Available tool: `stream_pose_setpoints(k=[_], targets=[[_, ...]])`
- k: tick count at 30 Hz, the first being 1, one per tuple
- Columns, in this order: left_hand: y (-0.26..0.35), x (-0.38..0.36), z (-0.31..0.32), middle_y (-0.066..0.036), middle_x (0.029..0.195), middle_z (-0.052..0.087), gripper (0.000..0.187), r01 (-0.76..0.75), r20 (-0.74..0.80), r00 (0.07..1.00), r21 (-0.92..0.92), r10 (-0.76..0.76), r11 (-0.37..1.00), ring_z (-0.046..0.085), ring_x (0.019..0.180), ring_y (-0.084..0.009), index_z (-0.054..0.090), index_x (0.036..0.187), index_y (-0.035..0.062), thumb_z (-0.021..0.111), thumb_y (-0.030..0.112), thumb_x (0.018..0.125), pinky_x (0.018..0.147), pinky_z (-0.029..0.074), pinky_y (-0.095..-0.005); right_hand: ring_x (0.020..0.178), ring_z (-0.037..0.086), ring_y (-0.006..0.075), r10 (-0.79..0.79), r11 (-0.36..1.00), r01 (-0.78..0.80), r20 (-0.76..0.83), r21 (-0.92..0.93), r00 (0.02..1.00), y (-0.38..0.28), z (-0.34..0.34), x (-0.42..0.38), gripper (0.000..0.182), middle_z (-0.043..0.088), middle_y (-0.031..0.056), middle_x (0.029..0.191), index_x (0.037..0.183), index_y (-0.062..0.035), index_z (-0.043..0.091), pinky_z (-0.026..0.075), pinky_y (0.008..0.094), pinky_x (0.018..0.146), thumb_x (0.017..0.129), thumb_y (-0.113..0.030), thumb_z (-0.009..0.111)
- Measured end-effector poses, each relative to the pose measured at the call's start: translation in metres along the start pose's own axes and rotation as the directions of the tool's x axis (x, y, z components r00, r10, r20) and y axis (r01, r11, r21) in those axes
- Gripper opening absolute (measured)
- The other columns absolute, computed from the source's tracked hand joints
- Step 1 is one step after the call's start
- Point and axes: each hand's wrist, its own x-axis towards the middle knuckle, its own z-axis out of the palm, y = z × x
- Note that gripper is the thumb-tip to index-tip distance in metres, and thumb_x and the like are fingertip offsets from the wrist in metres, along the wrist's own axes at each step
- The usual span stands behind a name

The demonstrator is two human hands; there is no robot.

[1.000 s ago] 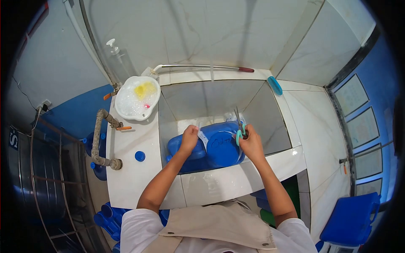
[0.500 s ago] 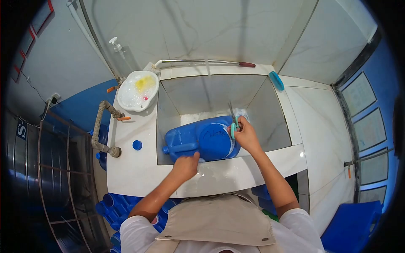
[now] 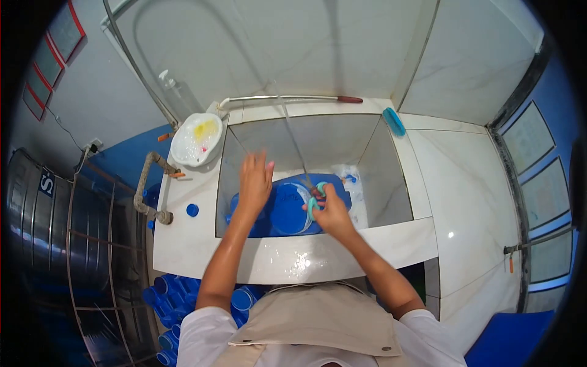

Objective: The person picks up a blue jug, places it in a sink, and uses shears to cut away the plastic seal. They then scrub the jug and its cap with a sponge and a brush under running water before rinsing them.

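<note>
In the sink (image 3: 386, 186) a large blue jug (image 3: 287, 211) lies on its side, with dark handwriting and a pale band near its right end. My right hand (image 3: 334, 215) is closed on scissors (image 3: 312, 210) with teal handles, held over that right end. The blades point away from me and are hard to make out. Above the jug's left part, my left hand (image 3: 255, 183) is raised with its fingers stretched out and slightly blurred, holding nothing. It covers part of the jug's handle end.
A white basin (image 3: 181, 153) of suds stands back left, near a pump bottle (image 3: 177, 93). A blue cap (image 3: 192, 210) lies by the pipe (image 3: 145, 183). Behind the sink rests a red-handled pole (image 3: 293, 98); a teal brush (image 3: 394, 122) sits right. Several blue jugs (image 3: 174, 300) stand below.
My left hand has let go of the jug's near side and risen up and away from me. My right hand, still with the scissors, has moved left and slightly nearer to me.
</note>
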Motion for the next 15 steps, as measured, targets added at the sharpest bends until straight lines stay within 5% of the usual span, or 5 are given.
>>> stream_pose_setpoints(k=[2,5,7,12,15], targets=[[0.017,-0.038,-0.003,-0.02,0.107,0.058,0.029,0.472,0.297,0.877,-0.392,-0.377,0.79,0.056,0.1,-0.034,0.054,0.114,-0.0018,0.045,0.016,0.093,0.086,0.043,-0.0369,0.089,0.06,0.0315,-0.088,0.991,0.082,-0.064,-0.102,0.994,-0.012,0.013,-0.019,0.046,0.057,0.0195,0.099,0.107,0.0026,0.041,0.047,0.0365,0.077,0.075,-0.014,0.071],[0.028,-0.093,0.03,-0.018,0.117,0.055,0.028,0.477,0.258,0.879,-0.52,-0.402,0.709,0.054,0.107,-0.0284,0.055,0.113,-0.0024,0.043,0.015,0.094,0.089,0.041,-0.0333,0.093,0.057,0.0332,-0.193,0.961,0.232,-0.241,0.147,0.951,-0.001,0.044,-0.024,0.048,0.056,0.0213,0.103,0.107,0.0027,0.04,0.045,0.0388,0.082,0.073,-0.012,0.071],[0.043,-0.1,0.035,-0.016,0.12,0.053,0.029,0.586,0.224,0.742,-0.675,-0.632,0.448,0.052,0.11,-0.0255,0.054,0.116,-0.0023,0.043,0.014,0.094,0.091,0.04,-0.0315,0.097,0.055,0.0341,-0.457,0.866,0.363,-0.247,-0.345,0.855,0.001,0.057,-0.016,0.044,0.055,0.0208,0.106,0.105,0.0023,0.042,0.042,0.0419,0.085,0.073,-0.012,0.07],[0.053,-0.104,0.038,-0.016,0.118,0.054,0.03,0.574,0.127,0.717,-0.665,-0.685,0.477,0.053,0.107,-0.0263,0.052,0.118,-0.0021,0.042,0.012,0.094,0.091,0.039,-0.031,0.093,0.054,0.0352,-0.414,0.879,0.34,-0.181,-0.335,0.892,0.0,0.066,0.013,0.038,0.058,0.0167,0.103,0.1,0.0003,0.046,0.043,0.0424,0.08,0.075,-0.02,0.067],[0.07,-0.113,0.047,-0.015,0.116,0.055,0.03,0.609,0.061,0.585,-0.692,-0.809,0.388,0.053,0.106,-0.0267,0.052,0.118,-0.0024,0.041,0.012,0.095,0.091,0.04,-0.0314,0.076,0.058,0.0364,-0.288,0.881,0.273,0.02,-0.387,0.957,-0.011,0.055,0.031,0.038,0.06,0.0169,0.08,0.097,-0.003,0.048,0.046,0.0442,0.066,0.076,-0.029,0.066]])
